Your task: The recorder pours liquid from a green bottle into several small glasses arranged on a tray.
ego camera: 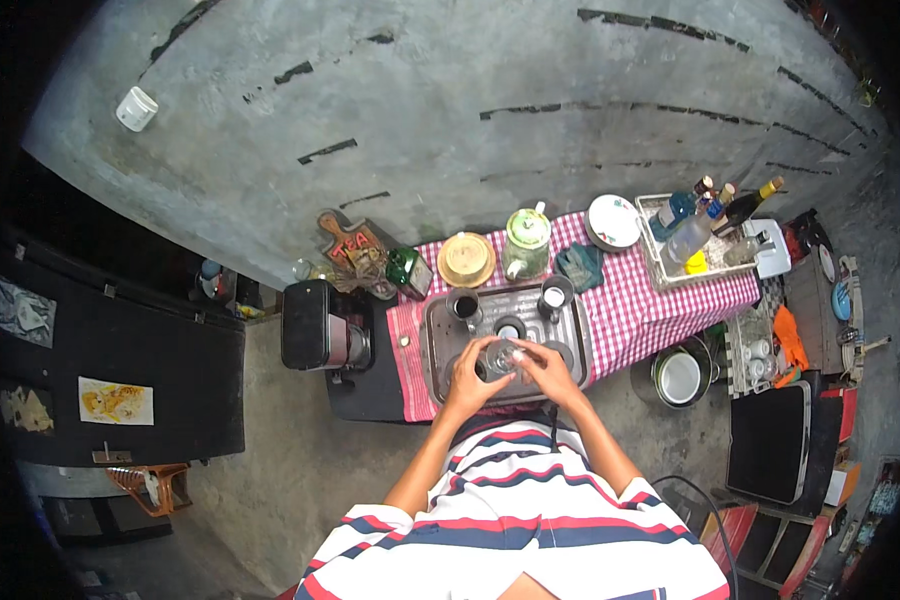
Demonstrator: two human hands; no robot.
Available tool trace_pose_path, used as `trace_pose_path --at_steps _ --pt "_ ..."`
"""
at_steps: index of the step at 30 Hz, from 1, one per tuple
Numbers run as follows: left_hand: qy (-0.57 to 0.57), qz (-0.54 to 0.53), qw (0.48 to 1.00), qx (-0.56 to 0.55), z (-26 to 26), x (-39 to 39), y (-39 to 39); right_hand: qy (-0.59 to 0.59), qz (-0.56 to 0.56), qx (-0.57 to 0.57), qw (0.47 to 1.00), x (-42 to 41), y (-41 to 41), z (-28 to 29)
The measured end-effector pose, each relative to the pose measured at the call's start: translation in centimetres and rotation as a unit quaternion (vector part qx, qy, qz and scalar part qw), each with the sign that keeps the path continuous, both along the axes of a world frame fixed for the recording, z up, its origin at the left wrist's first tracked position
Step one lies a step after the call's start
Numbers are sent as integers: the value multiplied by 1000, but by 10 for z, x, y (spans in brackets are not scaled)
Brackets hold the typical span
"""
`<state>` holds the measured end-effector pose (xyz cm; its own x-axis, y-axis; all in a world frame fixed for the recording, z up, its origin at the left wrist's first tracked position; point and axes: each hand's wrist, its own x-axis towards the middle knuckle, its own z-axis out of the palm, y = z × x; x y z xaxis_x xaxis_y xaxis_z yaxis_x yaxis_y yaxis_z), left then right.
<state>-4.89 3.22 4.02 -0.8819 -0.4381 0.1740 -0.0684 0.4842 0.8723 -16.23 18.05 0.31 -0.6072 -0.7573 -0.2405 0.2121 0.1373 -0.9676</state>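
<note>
A clear glass is held between my left hand and my right hand, over the near half of a worn metal tray. My fingers curve around it from both sides. At the tray's back left stands a cup with a dark inside. Another cup, pale within, stands at the back right. Just beyond my fingertips is a third cup, partly covered by them. Other round vessels on the tray's near part are mostly hidden under my hands.
Behind the tray are a green-lidded glass jug, a woven-looking round item, a teal cloth and stacked plates. A white crate holds several bottles on the right. A black coffee maker stands left. Buckets sit on the floor.
</note>
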Motion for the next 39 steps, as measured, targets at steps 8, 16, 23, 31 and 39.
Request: trace_pose_path --at_steps 8,16,23,31,39 --pt "-51 92 990 97 -14 25 -2 -81 -95 10 992 -27 6 21" --pt "-64 110 987 98 -19 46 -8 -55 -134 100 984 -39 -1 35" --pt "-66 90 988 107 -10 33 -6 -253 -187 -64 947 -34 6 31" --pt "-59 26 990 124 -5 28 -5 -57 -160 70 983 -12 10 25" --pt "-77 -76 989 104 1 27 -9 96 -29 169 980 36 4 7"
